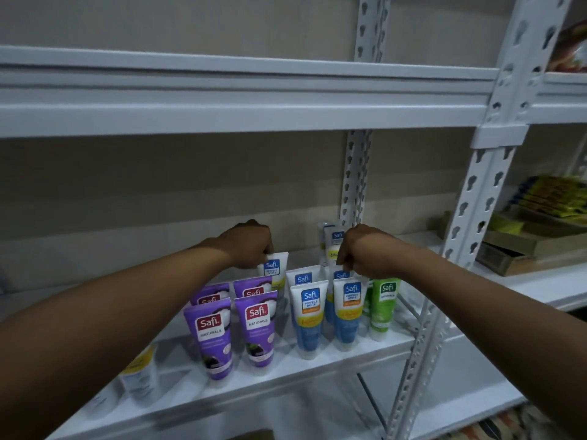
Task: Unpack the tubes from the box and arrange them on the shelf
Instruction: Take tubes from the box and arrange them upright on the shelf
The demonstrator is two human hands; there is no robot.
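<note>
Both my arms reach onto a white metal shelf (317,360) where Safi tubes stand cap-down in rows. My left hand (251,244) pinches the top of a white and yellow tube (275,269) behind the purple tubes (211,335). My right hand (365,252) grips the top of a white and blue tube (341,276) in the second row, behind the front blue tubes (309,319). A green tube (382,306) stands at the right end. Two more white tubes (332,246) stand at the back. No box is in view.
A blurred white and yellow tube (139,376) stands at the shelf's front left. An upper shelf board (241,103) hangs close above my hands. Perforated white uprights (470,217) bound the bay on the right. The neighbouring bay holds cardboard trays (533,246) with yellow packets.
</note>
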